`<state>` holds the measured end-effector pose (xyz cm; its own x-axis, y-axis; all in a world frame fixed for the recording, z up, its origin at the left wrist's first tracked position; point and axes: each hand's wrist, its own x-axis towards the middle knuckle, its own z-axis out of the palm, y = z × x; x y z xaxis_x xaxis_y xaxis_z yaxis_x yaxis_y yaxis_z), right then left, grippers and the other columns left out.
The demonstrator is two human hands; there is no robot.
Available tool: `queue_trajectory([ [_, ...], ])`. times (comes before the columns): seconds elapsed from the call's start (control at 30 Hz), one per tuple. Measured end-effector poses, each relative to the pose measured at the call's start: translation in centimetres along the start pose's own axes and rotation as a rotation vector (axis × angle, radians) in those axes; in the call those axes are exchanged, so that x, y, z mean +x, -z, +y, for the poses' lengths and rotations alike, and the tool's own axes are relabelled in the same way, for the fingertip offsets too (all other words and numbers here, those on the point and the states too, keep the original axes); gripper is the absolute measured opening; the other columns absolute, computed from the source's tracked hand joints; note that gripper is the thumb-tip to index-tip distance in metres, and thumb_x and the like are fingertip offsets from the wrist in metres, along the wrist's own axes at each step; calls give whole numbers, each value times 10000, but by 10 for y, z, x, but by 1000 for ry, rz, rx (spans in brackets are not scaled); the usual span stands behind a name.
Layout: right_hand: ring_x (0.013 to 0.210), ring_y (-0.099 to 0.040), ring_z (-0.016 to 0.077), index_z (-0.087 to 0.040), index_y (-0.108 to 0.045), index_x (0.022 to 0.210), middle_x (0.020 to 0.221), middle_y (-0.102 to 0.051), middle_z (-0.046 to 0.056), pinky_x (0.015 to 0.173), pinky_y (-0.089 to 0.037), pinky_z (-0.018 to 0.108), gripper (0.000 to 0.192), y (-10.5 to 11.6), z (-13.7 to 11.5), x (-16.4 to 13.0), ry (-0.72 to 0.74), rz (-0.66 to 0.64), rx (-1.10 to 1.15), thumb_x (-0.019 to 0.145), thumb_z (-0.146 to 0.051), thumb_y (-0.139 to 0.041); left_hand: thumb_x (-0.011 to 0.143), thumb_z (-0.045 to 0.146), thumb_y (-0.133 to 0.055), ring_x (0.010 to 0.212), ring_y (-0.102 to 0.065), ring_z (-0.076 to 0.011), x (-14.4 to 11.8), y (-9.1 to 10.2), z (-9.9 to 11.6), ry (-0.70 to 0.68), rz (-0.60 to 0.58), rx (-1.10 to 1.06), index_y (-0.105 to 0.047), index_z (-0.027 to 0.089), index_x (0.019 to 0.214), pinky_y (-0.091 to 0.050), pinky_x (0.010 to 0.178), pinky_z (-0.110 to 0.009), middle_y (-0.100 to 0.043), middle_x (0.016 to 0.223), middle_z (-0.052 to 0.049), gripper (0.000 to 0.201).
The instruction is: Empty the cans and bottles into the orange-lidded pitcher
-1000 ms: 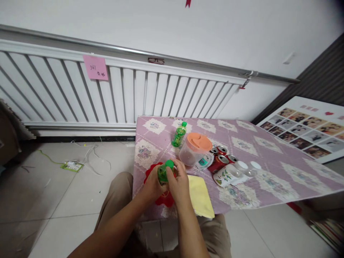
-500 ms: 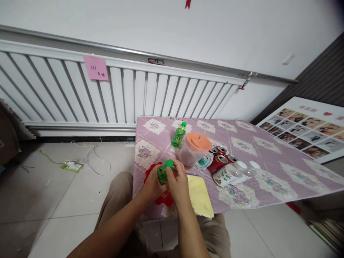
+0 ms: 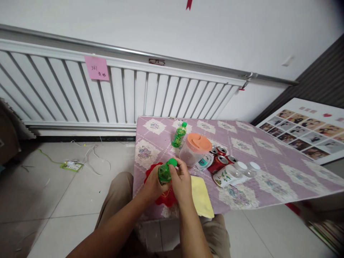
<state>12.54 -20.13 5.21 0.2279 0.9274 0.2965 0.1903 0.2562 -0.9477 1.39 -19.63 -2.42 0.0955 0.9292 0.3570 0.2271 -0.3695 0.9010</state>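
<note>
A small green bottle (image 3: 163,172) is held above the near left corner of the table (image 3: 268,168). My left hand (image 3: 152,184) wraps its body. The fingers of my right hand (image 3: 182,179) pinch its green cap (image 3: 172,162), which sits tilted toward the right. Under both hands lies a red mat (image 3: 165,197), with a yellow cloth (image 3: 200,196) beside it.
A second green bottle (image 3: 178,134) stands further back, next to a clear jug with an orange lid (image 3: 195,147). Red cans (image 3: 220,160), a flowered mug (image 3: 228,175) and small clear jars (image 3: 245,167) lie to the right. A white radiator (image 3: 107,93) lines the wall; cables trail on the floor at left.
The bottle's cap has shifted slightly to the right and now looks tilted under my right fingers. Both hands stay in the same place on the bottle.
</note>
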Motion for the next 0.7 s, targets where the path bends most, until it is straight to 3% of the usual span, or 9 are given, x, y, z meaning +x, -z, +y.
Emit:
queue_trajectory([
  [0.13,1005,-677,226,-213,-680,1129,1103,-735,75,922,-534,408,424,10,6,6,-87,116,96,809,-492,-678,658,97,-752,1093,-639,-255,-1,1,5,56,23,42,-540,194,1241,-512,994,-432,-651,1178,-90,628],
  [0.3,893,-697,220,-185,-673,1200,1047,-757,91,842,-554,402,541,39,34,24,-114,187,15,788,-534,-668,659,134,-795,1126,-635,-261,-2,1,8,110,33,18,-561,199,1234,-493,1039,-453,-659,1178,-86,625],
  [0.47,875,-707,263,-181,-730,1078,981,-777,98,849,-549,453,479,56,54,41,-90,75,-130,705,-482,-718,664,148,-803,1181,-612,-270,-3,1,5,105,25,37,-538,199,1274,-464,1082,-478,-636,1236,-100,668],
  [0.7,874,-703,259,-222,-749,928,931,-766,48,899,-550,476,274,30,81,75,-37,-176,-329,671,-306,-793,665,126,-787,1251,-578,-301,-3,-4,-2,115,41,19,-501,208,1306,-429,1120,-526,-609,1297,-122,707],
])
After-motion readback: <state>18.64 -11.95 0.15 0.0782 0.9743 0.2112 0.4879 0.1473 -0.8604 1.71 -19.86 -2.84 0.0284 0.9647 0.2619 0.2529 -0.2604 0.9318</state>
